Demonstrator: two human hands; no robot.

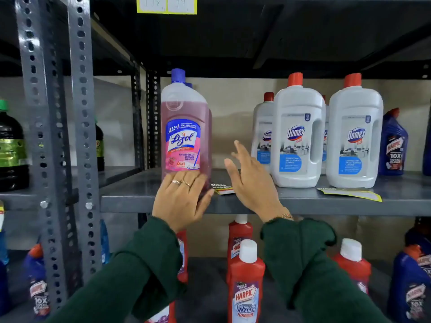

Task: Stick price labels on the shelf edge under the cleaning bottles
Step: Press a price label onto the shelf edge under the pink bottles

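Note:
A pink Lizol bottle (184, 127) with a blue cap stands upright near the front of the grey shelf (326, 203). My left hand (182, 199) wraps around its base. My right hand (251, 180) hovers just right of the bottle with fingers spread and nothing in it. Between the hands a small yellow-and-black price label (222, 189) lies flat on the shelf. A second, longer yellow-edged label (349, 194) lies on the shelf in front of the white Domex bottles (298, 134). The front edge of this shelf bears no label.
More Domex bottles (354, 134) and a blue Harpic bottle (393, 145) stand to the right. Red Harpic bottles (246, 283) fill the shelf below. Dark bottles (11, 148) sit in the left bay behind perforated uprights (81, 136). Two price labels (166, 5) are on the upper shelf edge.

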